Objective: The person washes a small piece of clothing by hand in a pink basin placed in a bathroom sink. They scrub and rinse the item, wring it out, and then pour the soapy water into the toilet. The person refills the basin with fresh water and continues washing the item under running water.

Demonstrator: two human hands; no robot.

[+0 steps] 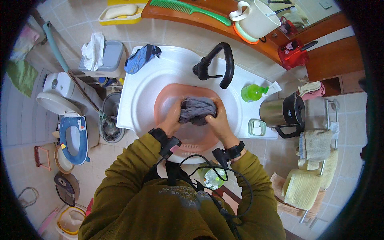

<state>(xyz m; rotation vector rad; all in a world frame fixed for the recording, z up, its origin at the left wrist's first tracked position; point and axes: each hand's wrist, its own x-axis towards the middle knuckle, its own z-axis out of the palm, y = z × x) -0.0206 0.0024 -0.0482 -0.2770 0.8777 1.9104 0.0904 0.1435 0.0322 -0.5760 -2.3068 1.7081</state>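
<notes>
Both hands are closed around a bunched, wet-looking dark grey cloth (197, 108). My left hand (172, 116) grips its left side. On the other side my right hand (218, 120) presses in, the thumb bent over the front of the cloth. The bundle is held over a pink plastic basin (192, 142), which sits in the white washbasin (138, 106). Cloudy water seems to lie in the basin below the cloth. The folds and my palms hide the fingertips in part. A black faucet (227, 66) arches at the back of the washbasin, to the right.
A blue cloth (140, 59) lies on the washbasin's back left corner. Along its right side stand a green bottle (252, 93), a soap dish (256, 127) and a metal kettle (278, 113). A wooden shelf (192, 18) with a mug (256, 22) runs behind. Black cables (250, 188) hang near my right forearm.
</notes>
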